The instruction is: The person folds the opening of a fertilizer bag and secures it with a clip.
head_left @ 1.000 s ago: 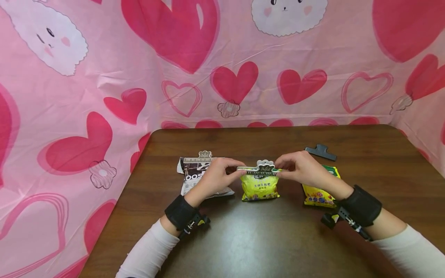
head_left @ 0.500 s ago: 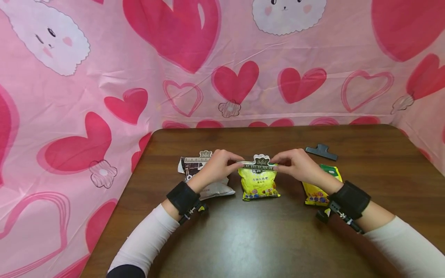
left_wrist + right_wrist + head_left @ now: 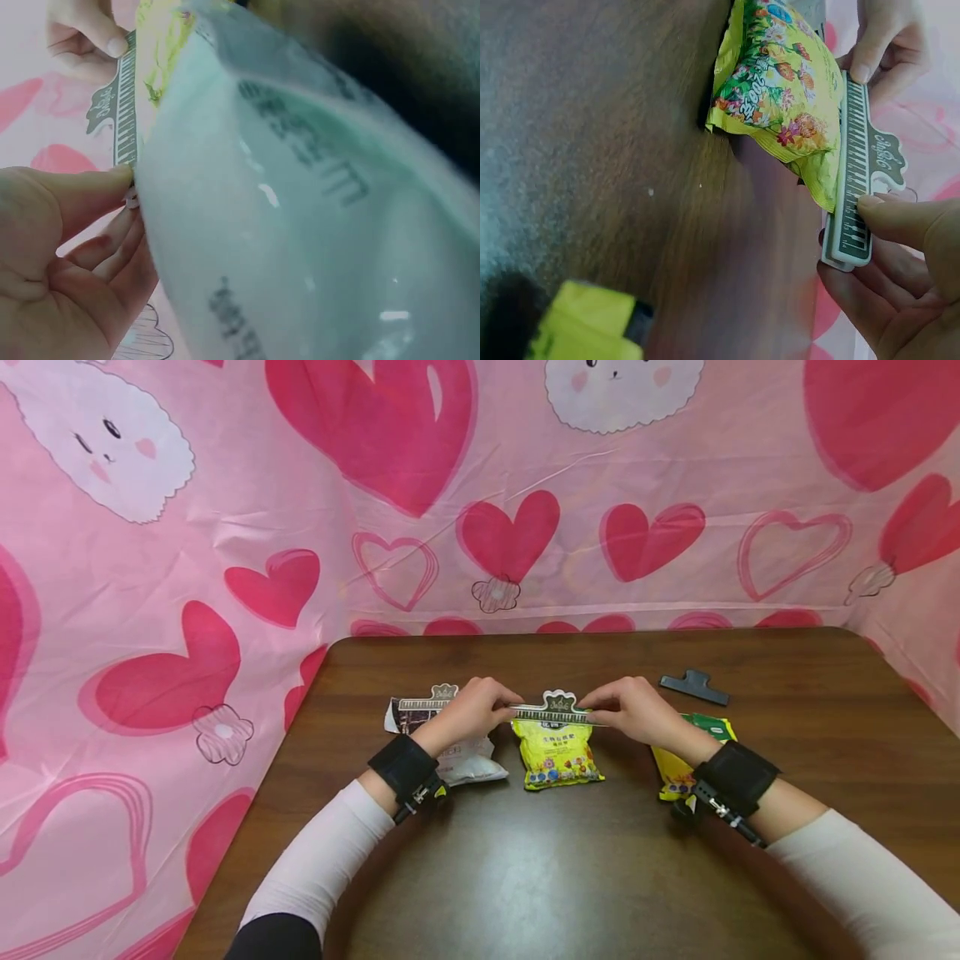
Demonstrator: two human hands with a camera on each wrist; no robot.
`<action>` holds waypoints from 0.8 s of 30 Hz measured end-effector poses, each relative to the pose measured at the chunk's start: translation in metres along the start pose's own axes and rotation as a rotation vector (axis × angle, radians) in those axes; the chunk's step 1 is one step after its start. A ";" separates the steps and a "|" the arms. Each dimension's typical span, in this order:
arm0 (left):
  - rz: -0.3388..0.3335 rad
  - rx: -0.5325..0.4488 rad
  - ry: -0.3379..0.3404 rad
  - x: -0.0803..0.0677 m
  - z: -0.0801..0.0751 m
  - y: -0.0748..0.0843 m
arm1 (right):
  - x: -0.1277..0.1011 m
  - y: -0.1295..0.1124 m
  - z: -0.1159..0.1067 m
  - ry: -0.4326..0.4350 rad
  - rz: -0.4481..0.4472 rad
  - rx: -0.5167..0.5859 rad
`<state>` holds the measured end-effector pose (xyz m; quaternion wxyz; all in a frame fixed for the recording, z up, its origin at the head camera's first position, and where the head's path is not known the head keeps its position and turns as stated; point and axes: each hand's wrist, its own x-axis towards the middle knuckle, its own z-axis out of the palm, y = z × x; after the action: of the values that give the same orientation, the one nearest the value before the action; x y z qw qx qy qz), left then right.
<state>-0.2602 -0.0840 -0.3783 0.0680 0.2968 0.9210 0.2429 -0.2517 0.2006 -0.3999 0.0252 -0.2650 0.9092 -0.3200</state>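
A small yellow packet (image 3: 557,757) lies at the middle of the brown table (image 3: 525,877), with a piano-key patterned sealing clip (image 3: 558,711) across its top edge. My left hand (image 3: 468,712) pinches the clip's left end and my right hand (image 3: 633,710) pinches its right end. The right wrist view shows the yellow packet (image 3: 780,90) and the clip (image 3: 862,180), with my right thumb on the clip's near end. In the left wrist view my left thumb and fingers (image 3: 67,247) pinch the clip (image 3: 124,112) beside a white packet (image 3: 300,225).
A dark and white packet (image 3: 450,735) with its own clip lies under my left forearm. Another yellow and green packet (image 3: 690,752) sits behind my right wrist. A loose black clip (image 3: 693,687) lies at the back right. Pink heart-printed cloth surrounds the table.
Both hands and the clipped yellow packet have shifted slightly away from me, toward the back of the table. The grip on the clip's ends is unchanged.
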 end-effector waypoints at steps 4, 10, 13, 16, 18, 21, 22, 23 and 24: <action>-0.012 0.025 -0.031 0.005 0.002 -0.002 | 0.003 0.002 0.002 -0.017 0.029 -0.007; -0.043 0.092 -0.061 0.011 0.004 0.002 | 0.007 0.003 0.004 -0.031 0.050 -0.013; -0.061 0.135 -0.075 0.013 0.005 0.005 | 0.008 0.003 0.005 -0.041 0.059 -0.018; -0.083 0.181 -0.094 0.015 0.007 0.009 | 0.009 0.004 0.006 -0.053 0.067 -0.026; -0.098 0.216 -0.112 0.016 0.008 0.012 | 0.009 0.005 0.007 -0.060 0.070 -0.035; -0.116 0.267 -0.154 0.017 0.009 0.017 | 0.009 0.006 0.008 -0.071 0.073 -0.050; -0.122 0.282 -0.169 0.018 0.010 0.018 | 0.010 0.007 0.008 -0.075 0.073 -0.057; -0.127 0.296 -0.177 0.018 0.011 0.020 | 0.010 0.007 0.008 -0.078 0.075 -0.061; -0.136 0.306 -0.193 0.018 0.012 0.021 | 0.010 0.008 0.009 -0.083 0.075 -0.064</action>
<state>-0.2609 -0.0537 -0.3784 0.1261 0.2627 0.9544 0.0651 -0.2618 0.1957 -0.4102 0.0663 -0.2443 0.9265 -0.2783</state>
